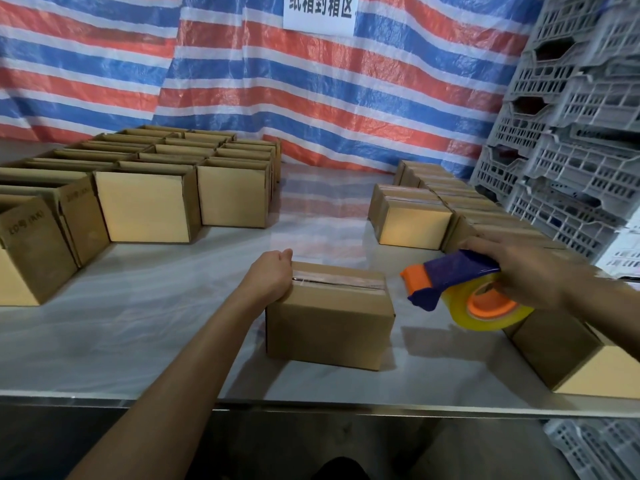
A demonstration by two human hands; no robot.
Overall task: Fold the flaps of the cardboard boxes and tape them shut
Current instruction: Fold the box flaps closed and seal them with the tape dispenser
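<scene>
Your left grip (273, 275) is closed on the left end of the cardboard box (329, 327), which sits on the tabletop (138, 323) right in front of you, flaps down, with a strip of clear tape (339, 280) running along its top seam. Your right grip (530, 268) is wrapped around the tape dispenser (450, 278), purple with an orange tip, which is held in the air just right of that box and clear of it; the yellowish tape roll (491, 313) hangs below your fingers. On your left a block of open boxes (145, 202) stands in rows with flaps up, well apart from the one you are holding. On your right a row of sealed boxes (412, 220) runs back toward the wall, and your right grip and the dispenser cover part of the nearer ones. One more closed box (571, 358) lies near the right front edge, partly under the roll. Grey plastic crates (571, 150) are stacked behind the sealed row, and another crate (595, 448) shows below the tabletop edge. A red, white and blue striped tarp (311, 81) hangs behind everything, with a white sign (318, 10) cut off at the top. The fingertips of your left grip are hidden behind the hand, so their exact hold cannot be made out. The open boxes at far left are cut by the frame, and their printed marks are too blurred to read fully.
</scene>
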